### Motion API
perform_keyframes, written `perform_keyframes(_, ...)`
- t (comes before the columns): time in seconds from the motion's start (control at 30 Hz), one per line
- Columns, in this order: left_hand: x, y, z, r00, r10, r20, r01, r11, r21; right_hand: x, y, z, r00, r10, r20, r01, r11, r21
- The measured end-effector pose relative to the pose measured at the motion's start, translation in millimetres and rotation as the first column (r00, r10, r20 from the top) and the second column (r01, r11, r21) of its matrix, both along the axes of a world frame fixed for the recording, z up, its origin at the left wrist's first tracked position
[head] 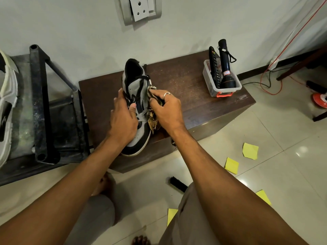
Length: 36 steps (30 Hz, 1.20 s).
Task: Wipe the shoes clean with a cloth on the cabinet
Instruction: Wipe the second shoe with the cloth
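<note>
The shoe point(134, 87) stands on the cabinet point(187, 89), toe at the front edge. The left hand point(123, 119) grips its upper. The right hand point(168, 110) holds the bunched cloth point(154, 120) against its side. The red label on the torch point(227, 68) is unreadable.

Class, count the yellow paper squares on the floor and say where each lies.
4 yellow paper squares: two side by side right of the cabinet, one nearer the camera at right, one low between the legs. Arms or legs may hide more.
</note>
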<state>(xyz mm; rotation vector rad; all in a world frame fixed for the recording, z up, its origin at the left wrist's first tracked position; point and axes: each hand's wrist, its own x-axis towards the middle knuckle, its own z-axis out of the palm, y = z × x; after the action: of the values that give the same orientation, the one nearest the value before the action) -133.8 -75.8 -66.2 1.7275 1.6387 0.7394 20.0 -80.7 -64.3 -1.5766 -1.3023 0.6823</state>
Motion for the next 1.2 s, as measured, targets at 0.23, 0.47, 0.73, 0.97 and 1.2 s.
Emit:
perform_keyframes(0.23,-15.5,21.7,40.8,0.963,-0.038,-0.267,-0.020,0.977,-0.212,-0.4,-2.2,-1.2,1.000,0.029,0.001,-0.029,0.997,-0.072)
perform_keyframes(0.47,-32.9,30.8,48.8,0.996,0.056,0.064,-0.047,0.990,-0.134,-13.7,-5.4,-0.9,0.993,0.114,0.037,-0.116,0.991,0.070)
perform_keyframes(0.73,-10.8,22.9,14.3,0.977,0.120,0.179,-0.142,0.983,0.113,-32.5,2.1,-10.8,0.988,0.046,0.147,-0.069,0.986,0.153)
perform_keyframes(0.97,-12.3,23.5,8.2,0.980,0.126,0.153,-0.143,0.984,0.109,-34.6,31.6,0.8,0.986,-0.149,0.080,0.133,0.976,0.171)
perform_keyframes(1.2,-13.4,25.7,3.9,0.974,0.159,0.160,-0.173,0.982,0.078,-36.4,34.1,-2.9,0.984,-0.096,0.150,0.069,0.982,0.177)
